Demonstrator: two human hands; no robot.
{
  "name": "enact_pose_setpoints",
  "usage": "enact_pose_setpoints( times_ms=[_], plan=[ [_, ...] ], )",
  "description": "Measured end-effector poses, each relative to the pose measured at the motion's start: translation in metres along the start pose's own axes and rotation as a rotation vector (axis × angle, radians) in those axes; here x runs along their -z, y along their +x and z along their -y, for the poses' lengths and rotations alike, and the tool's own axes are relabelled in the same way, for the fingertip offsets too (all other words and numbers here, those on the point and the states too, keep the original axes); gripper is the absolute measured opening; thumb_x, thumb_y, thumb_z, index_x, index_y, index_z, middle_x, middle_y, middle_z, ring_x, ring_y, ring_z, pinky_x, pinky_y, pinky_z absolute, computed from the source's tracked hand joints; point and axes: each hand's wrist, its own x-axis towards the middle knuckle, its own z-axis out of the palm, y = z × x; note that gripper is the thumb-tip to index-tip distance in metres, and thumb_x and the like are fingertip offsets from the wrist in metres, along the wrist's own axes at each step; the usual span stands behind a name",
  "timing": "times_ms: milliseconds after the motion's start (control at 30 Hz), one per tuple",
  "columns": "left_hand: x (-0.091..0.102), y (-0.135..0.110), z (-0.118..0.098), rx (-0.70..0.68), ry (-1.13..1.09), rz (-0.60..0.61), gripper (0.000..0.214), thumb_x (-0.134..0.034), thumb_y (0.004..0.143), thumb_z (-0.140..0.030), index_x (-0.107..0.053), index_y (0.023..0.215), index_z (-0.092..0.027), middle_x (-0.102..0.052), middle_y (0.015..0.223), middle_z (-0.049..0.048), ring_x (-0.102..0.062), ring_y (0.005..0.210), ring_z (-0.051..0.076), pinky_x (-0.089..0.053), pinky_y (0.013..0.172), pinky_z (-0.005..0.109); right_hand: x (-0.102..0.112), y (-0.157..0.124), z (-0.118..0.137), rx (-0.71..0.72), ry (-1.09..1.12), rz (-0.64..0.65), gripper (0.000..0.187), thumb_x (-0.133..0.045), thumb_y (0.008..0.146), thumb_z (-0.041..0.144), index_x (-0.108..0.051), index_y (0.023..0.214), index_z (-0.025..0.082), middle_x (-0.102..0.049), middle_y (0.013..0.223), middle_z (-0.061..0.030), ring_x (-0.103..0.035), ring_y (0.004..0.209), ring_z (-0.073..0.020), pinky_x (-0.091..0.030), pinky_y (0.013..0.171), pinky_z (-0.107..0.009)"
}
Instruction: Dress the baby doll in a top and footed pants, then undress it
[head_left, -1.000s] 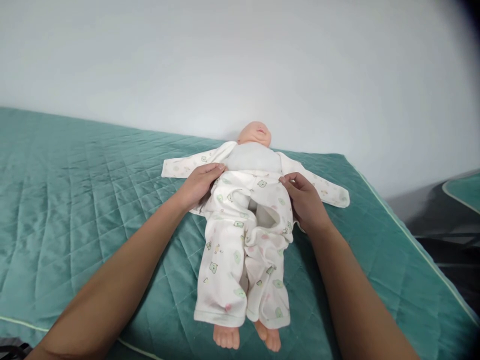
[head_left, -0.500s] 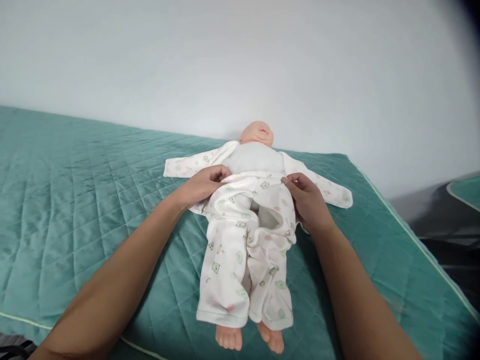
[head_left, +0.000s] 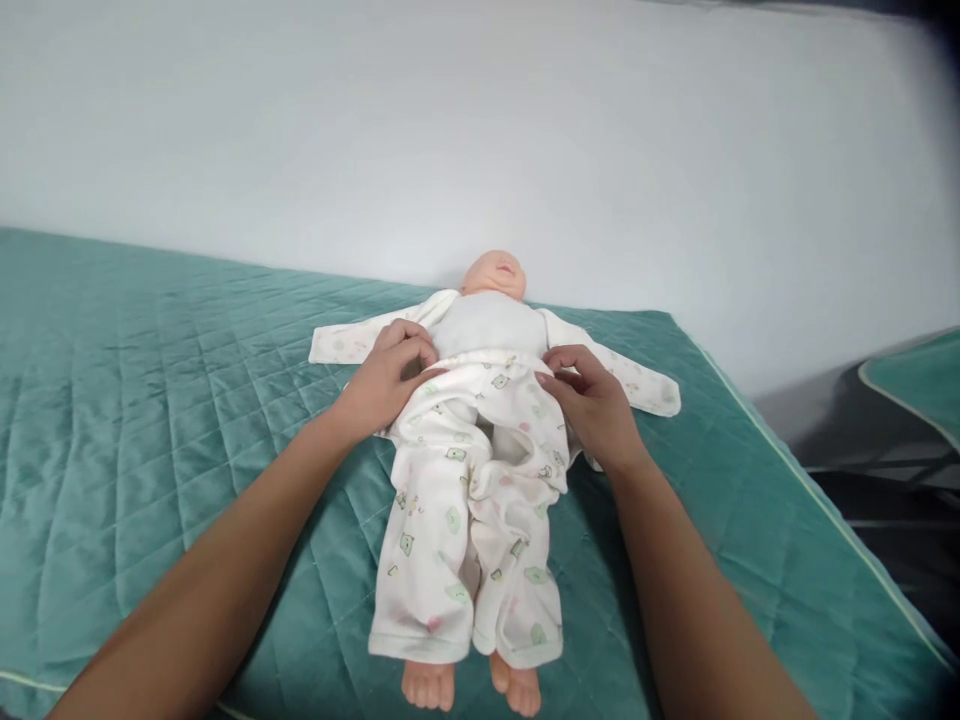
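Note:
A baby doll (head_left: pixel 491 325) lies on its back, its bare feet towards me. It wears white trousers (head_left: pixel 427 540) printed with small green and pink figures. Around its arms is a matching long-sleeved top (head_left: pixel 645 385), spread out to both sides and open over the pale chest. At the waistband's left edge, my left hand (head_left: pixel 386 380) pinches the trousers, thumb on the cloth and a gap behind the fingertips. My right hand (head_left: pixel 596 405) grips the waistband's right edge between thumb and forefinger. Both trouser legs are wrinkled, with a gap between the thighs.
Beneath the doll is a green quilted cover (head_left: pixel 187 440) with pale piping along its edge. A white wall (head_left: pixel 375 130) rises behind the doll's head. Another green padded surface (head_left: pixel 919 380) stands at the right, past a dark gap.
The whole view has shifted slightly, so the doll appears further left. My left fingers have spread a little at the waistband; my right hand stays at its side of it.

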Motion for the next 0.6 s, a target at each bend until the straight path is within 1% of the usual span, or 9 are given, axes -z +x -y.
enact_pose_setpoints(
  times_ms=[67, 133, 200, 300, 367, 433, 500, 533, 600],
  plan=[
    [-0.002, -0.001, -0.002, -0.009, 0.012, -0.007, 0.028, -0.055, 0.093, -0.047, -0.055, 0.080, -0.022, -0.060, 0.107, 0.0075, -0.054, 0.106, 0.022, -0.040, 0.099, 0.036, -0.001, 0.001, -0.002, 0.040, -0.010, -0.023, 0.020, -0.076, 0.078, 0.037, -0.060, 0.078, 0.024, -0.063, 0.106, -0.0028, -0.057, 0.097, -0.0191, -0.047, 0.082, -0.030],
    [-0.006, 0.000, -0.003, 0.039, -0.009, -0.026, 0.027, -0.052, 0.095, -0.046, -0.052, 0.081, -0.022, -0.063, 0.100, 0.0060, -0.056, 0.095, 0.021, -0.043, 0.089, 0.033, -0.001, 0.001, -0.005, 0.012, -0.003, -0.016, 0.019, -0.074, 0.080, 0.038, -0.060, 0.080, 0.025, -0.065, 0.105, -0.0025, -0.058, 0.095, -0.0187, -0.046, 0.082, -0.031],
    [-0.010, 0.004, -0.003, 0.129, -0.025, -0.063, 0.027, -0.052, 0.095, -0.046, -0.051, 0.083, -0.022, -0.064, 0.089, 0.0031, -0.056, 0.083, 0.019, -0.042, 0.078, 0.031, -0.002, 0.002, -0.007, -0.005, -0.034, -0.013, 0.018, -0.071, 0.083, 0.039, -0.060, 0.083, 0.025, -0.064, 0.091, -0.0002, -0.056, 0.082, -0.0166, -0.044, 0.075, -0.030],
    [-0.013, 0.015, 0.003, 0.233, -0.050, -0.121, 0.028, -0.057, 0.092, -0.047, -0.050, 0.081, -0.022, -0.056, 0.072, -0.0015, -0.050, 0.071, 0.017, -0.036, 0.068, 0.029, -0.004, 0.005, -0.007, 0.009, -0.146, -0.043, 0.019, -0.066, 0.087, 0.042, -0.057, 0.082, 0.026, -0.050, 0.067, 0.0044, -0.044, 0.064, -0.0140, -0.036, 0.063, -0.028],
    [-0.015, 0.027, 0.008, 0.270, -0.118, -0.127, 0.029, -0.059, 0.090, -0.047, -0.050, 0.079, -0.022, -0.052, 0.071, -0.0022, -0.048, 0.071, 0.016, -0.035, 0.067, 0.029, -0.007, 0.010, -0.006, 0.009, -0.223, -0.077, 0.021, -0.064, 0.088, 0.042, -0.054, 0.080, 0.026, -0.042, 0.060, 0.0059, -0.037, 0.059, -0.0135, -0.032, 0.060, -0.028],
    [-0.017, 0.039, 0.015, 0.327, -0.215, -0.102, 0.030, -0.061, 0.089, -0.047, -0.050, 0.078, -0.021, -0.052, 0.074, -0.0018, -0.048, 0.073, 0.015, -0.035, 0.068, 0.028, -0.010, 0.018, -0.006, -0.014, -0.295, -0.122, 0.022, -0.063, 0.088, 0.041, -0.052, 0.078, 0.026, -0.037, 0.054, 0.0069, -0.033, 0.055, -0.0135, -0.030, 0.058, -0.029],
    [-0.020, 0.049, 0.021, 0.413, -0.299, -0.067, 0.031, -0.062, 0.087, -0.046, -0.051, 0.077, -0.020, -0.052, 0.075, -0.0013, -0.047, 0.073, 0.015, -0.036, 0.067, 0.028, -0.012, 0.028, -0.008, -0.060, -0.347, -0.160, 0.022, -0.063, 0.088, 0.041, -0.051, 0.076, 0.027, -0.039, 0.051, 0.0071, -0.033, 0.053, -0.0141, -0.030, 0.058, -0.029],
    [-0.021, 0.052, 0.024, 0.452, -0.327, -0.057, 0.031, -0.063, 0.087, -0.046, -0.051, 0.076, -0.020, -0.052, 0.074, -0.0013, -0.047, 0.072, 0.015, -0.036, 0.067, 0.027, -0.012, 0.033, -0.010, -0.090, -0.348, -0.172, 0.022, -0.063, 0.087, 0.041, -0.052, 0.076, 0.027, -0.042, 0.051, 0.0067, -0.036, 0.053, -0.0145, -0.030, 0.058, -0.029],
    [-0.024, 0.054, 0.026, 0.485, -0.367, -0.065, 0.032, -0.065, 0.085, -0.047, -0.052, 0.075, -0.019, -0.053, 0.073, -0.0012, -0.046, 0.070, 0.014, -0.036, 0.065, 0.027, -0.012, 0.040, -0.014, -0.163, -0.247, -0.175, 0.023, -0.066, 0.083, 0.043, -0.053, 0.074, 0.026, -0.051, 0.056, 0.0051, -0.042, 0.056, -0.0150, -0.033, 0.057, -0.029]
  ],
)
